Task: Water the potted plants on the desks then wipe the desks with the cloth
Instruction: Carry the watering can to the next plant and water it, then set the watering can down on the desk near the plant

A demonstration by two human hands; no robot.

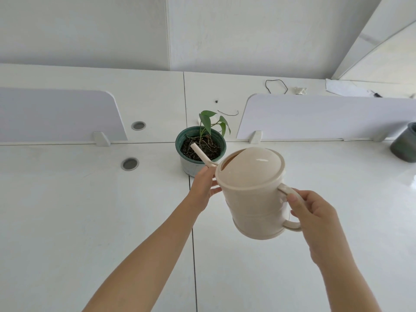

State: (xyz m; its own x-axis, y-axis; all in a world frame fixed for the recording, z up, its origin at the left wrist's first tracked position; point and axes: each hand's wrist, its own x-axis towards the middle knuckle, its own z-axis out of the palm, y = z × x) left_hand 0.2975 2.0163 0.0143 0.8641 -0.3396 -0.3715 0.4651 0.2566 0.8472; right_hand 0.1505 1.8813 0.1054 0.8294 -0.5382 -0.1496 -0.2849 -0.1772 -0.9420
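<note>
right hand (pixel 315 219) curls round the handle of the beige watering can (pixel 252 199), held tilted above the white desk (pixel 67 210) — left hand (pixel 203 188) touches its side, fingers fairly straight. beyond, the spout (pixel 200 153) reaches over the soil of the green potted plant (pixel 206 122).

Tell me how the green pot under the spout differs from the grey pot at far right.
The green pot shows soil and a small leafy plant; the grey pot's contents are out of sight. The green pot is fully in view with the watering can's spout over its soil; the grey pot is cut by the frame edge, with nothing over it. Both stand on the white desks.
</note>
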